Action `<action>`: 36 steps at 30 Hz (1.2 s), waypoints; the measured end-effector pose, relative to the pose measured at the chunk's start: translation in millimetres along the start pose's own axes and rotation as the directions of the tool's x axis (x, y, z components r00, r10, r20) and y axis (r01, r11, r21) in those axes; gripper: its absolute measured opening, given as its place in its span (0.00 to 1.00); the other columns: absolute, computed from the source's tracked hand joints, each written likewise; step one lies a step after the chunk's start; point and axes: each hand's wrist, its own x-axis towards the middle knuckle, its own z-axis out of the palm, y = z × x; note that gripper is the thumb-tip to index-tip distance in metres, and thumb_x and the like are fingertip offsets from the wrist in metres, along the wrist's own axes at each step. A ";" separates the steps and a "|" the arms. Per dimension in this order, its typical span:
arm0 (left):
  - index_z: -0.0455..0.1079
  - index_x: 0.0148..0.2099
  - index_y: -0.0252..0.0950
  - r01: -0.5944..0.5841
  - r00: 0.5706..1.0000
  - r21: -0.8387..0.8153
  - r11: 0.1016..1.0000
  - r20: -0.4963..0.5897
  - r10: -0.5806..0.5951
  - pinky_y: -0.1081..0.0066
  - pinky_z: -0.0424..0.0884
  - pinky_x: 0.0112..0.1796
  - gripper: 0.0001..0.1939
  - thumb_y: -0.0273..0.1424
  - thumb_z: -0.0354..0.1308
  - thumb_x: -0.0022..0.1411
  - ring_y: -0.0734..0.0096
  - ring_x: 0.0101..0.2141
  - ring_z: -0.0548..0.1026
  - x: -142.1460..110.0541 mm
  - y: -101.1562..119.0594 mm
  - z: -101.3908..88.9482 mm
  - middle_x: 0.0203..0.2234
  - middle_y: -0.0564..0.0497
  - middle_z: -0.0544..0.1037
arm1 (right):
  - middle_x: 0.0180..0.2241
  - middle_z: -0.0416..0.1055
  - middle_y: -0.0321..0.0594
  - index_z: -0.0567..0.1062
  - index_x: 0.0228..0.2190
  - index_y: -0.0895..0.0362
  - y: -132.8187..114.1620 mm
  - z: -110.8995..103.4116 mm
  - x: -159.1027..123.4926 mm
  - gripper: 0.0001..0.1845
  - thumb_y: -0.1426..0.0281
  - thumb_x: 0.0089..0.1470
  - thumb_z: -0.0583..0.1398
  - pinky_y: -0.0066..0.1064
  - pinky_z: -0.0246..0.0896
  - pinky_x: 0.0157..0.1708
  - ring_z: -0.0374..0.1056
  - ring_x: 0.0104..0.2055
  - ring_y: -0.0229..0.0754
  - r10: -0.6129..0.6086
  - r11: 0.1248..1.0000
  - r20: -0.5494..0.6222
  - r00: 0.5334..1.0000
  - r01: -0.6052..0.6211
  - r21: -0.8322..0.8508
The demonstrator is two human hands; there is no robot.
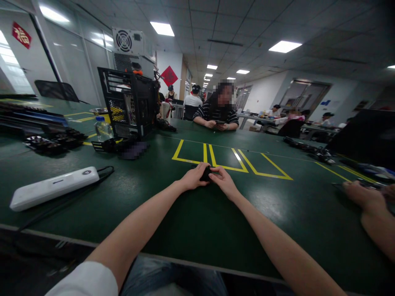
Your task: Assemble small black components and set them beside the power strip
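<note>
A small black object (205, 174) of unclear shape is held between the curled left hand (195, 176) and the bent fingers of the right hand (225, 182) over a glossy dark-green table (173, 224), near yellow tape outlines (228, 168); a long white plastic device (55, 188) lies at left.

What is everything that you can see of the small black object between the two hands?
The small black object is compact, with no discernible markings or parts; its material is unclear. The left hand and the right hand hold it between them and cover much of it, so its full shape and pose are hidden. It is over the green table, just on the near side of the yellow tape outlines; whether it touches the table cannot be told.
</note>
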 end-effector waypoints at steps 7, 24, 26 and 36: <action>0.46 0.53 0.38 -0.021 0.999 -0.010 1.000 0.044 0.022 0.61 0.66 0.40 0.33 0.35 0.57 0.48 0.59 0.43 0.66 2.4 -3.9 -1.9 0.49 0.44 0.58 | 0.37 0.66 0.36 0.67 0.33 0.55 -2.8 2.1 2.6 0.15 0.65 0.40 0.61 0.33 0.62 0.40 0.66 0.37 0.38 0.017 1.000 -0.045 0.999 -0.017 -0.001; 0.47 0.53 0.40 0.013 1.000 -0.018 1.000 0.006 -0.012 0.62 0.66 0.39 0.31 0.33 0.57 0.48 0.61 0.42 0.67 -2.9 2.6 -2.0 0.49 0.45 0.57 | 0.35 0.66 0.36 0.67 0.32 0.55 -4.9 2.8 -0.6 0.13 0.64 0.41 0.60 0.36 0.61 0.43 0.66 0.39 0.40 0.012 1.000 -0.045 0.999 -0.013 -0.024; 0.47 0.53 0.39 0.010 1.000 -0.021 1.000 0.004 -0.010 0.61 0.66 0.39 0.31 0.33 0.57 0.48 0.61 0.42 0.67 -2.9 2.1 -1.9 0.49 0.45 0.58 | 0.37 0.66 0.37 0.67 0.34 0.55 -3.4 2.4 1.7 0.15 0.65 0.41 0.60 0.36 0.61 0.43 0.66 0.40 0.40 0.017 0.999 -0.043 0.999 -0.019 -0.043; 0.46 0.53 0.39 -0.005 1.000 -0.004 1.000 -0.003 0.005 0.61 0.66 0.39 0.31 0.33 0.57 0.49 0.60 0.43 0.67 -3.0 0.5 -0.1 0.48 0.45 0.58 | 0.39 0.65 0.36 0.66 0.35 0.54 3.8 0.3 -0.7 0.16 0.68 0.41 0.61 0.35 0.58 0.46 0.65 0.42 0.38 -0.011 1.000 0.055 0.998 0.010 0.013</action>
